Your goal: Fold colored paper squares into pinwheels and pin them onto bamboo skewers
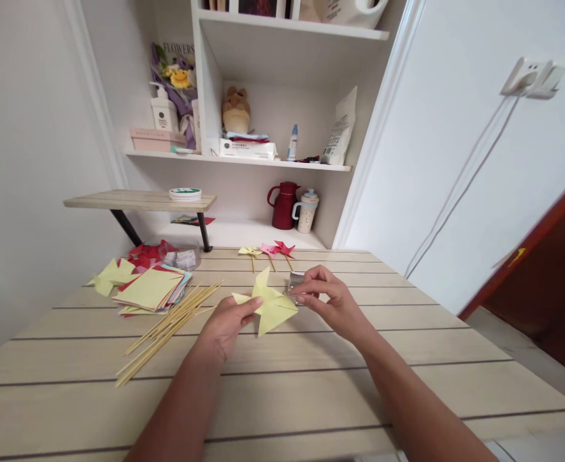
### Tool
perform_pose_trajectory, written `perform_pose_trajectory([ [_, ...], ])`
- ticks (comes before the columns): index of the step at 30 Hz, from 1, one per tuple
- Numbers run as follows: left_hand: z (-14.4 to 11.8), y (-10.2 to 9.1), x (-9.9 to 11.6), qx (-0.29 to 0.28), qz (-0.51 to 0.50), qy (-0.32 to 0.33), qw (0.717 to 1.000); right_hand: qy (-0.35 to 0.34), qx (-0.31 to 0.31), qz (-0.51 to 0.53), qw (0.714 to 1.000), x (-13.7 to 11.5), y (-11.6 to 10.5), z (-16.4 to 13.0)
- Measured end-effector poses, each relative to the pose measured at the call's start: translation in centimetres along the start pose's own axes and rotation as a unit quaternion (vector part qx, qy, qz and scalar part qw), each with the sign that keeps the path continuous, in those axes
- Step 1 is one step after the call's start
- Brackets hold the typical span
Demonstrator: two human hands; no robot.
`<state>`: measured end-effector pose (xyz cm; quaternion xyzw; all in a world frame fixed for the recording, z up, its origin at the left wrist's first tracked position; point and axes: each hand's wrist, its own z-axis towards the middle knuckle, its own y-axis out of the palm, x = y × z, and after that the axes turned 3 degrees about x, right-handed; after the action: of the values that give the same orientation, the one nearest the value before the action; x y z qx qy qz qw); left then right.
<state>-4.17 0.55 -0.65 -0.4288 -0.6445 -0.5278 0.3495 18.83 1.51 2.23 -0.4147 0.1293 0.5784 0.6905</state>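
My left hand (227, 324) pinches a folded yellow paper pinwheel (269, 306) and holds it just above the wooden table (311, 385). My right hand (328, 296) is beside the pinwheel's right edge, its fingertips closed on a small shiny silver object (295, 282); what that object is cannot be told. Both forearms reach in from the bottom of the view.
A bundle of thin wooden sticks (169, 324) lies left of my hands. A stack of coloured paper squares (150, 292) and a loose yellow pinwheel (111, 274) lie further left. Three finished pinwheels on sticks (267, 251) rest at the table's far edge. Shelves with a red jug (283, 205) stand behind.
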Motion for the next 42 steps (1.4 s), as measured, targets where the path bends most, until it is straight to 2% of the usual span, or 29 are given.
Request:
perform_pose_trajectory([
  [7,0.3,-0.3,-0.1,-0.053,0.06,-0.007,0.997,-0.018,-0.06,0.038,0.997,-0.1,0.2,0.0],
  [14,0.5,-0.3,-0.4,-0.087,0.068,-0.02,0.994,-0.039,-0.115,0.029,0.992,0.1,0.4,-0.1],
  [20,0.5,-0.4,-0.1,-0.07,0.038,-0.036,0.996,-0.044,-0.168,0.003,0.985,0.2,0.3,-0.1],
  [30,0.4,-0.5,-0.1,-0.081,0.035,-0.043,0.995,-0.042,-0.165,0.0,0.985,0.7,-0.1,0.0],
  [36,0.4,-0.3,-0.2,-0.084,0.046,-0.044,0.994,-0.038,-0.18,0.009,0.983,0.7,0.4,-0.1],
  [42,0.3,-0.2,-0.3,-0.08,0.072,-0.036,0.994,-0.016,-0.157,0.025,0.987,0.7,1.0,-0.1],
])
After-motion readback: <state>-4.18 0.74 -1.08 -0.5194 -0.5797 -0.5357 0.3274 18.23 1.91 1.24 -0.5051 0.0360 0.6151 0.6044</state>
